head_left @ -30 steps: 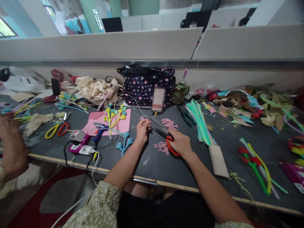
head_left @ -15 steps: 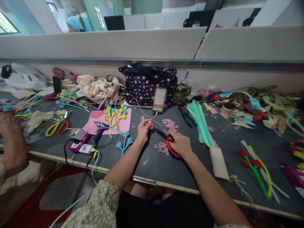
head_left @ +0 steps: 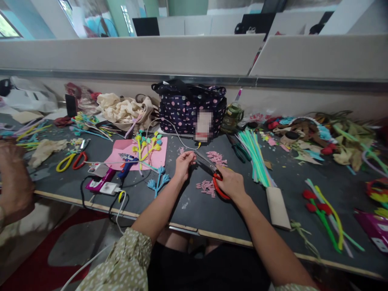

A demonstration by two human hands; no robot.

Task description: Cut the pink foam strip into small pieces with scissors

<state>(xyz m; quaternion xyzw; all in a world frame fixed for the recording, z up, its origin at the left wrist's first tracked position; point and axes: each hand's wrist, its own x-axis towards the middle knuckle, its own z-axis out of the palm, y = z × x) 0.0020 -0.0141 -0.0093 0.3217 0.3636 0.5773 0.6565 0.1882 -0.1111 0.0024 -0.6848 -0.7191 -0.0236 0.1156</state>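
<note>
Left hand (head_left: 183, 165), mid-frame: thumb and fingertips drawn together in a pinch; whether anything sits between them, too small to tell from here. Right hand (head_left: 232, 182), just right of centre: fingers curled round the red handles of a pair of scissors (head_left: 217, 176), grip closed, blades slanting toward upper left, tips close by the left fingertips; contact there not clear. Two loose heaps of short pink pieces lie near the blades: one above (head_left: 216, 159), partly behind the right hand, the other below (head_left: 206, 188), left of the handles. Left of the left forearm, a blue branched piece (head_left: 158, 180); farther left, a pink sheet (head_left: 115, 157) with yellow branched stems (head_left: 142, 150) and a blue glue gun (head_left: 127, 166) on it. Lower left of that, a purple power strip (head_left: 101, 182). Right of the right hand, a bundle of green and pale fuzzy stems (head_left: 254, 157), its lower end in a beige sleeve (head_left: 278, 208); red-headed stems (head_left: 323, 209) toward lower right. Upper middle, a dark patterned bag (head_left: 182, 113), green bottle (head_left: 233, 117) just beside it. Far left edge: another person's arm (head_left: 13, 182), cut off by the frame.
</note>
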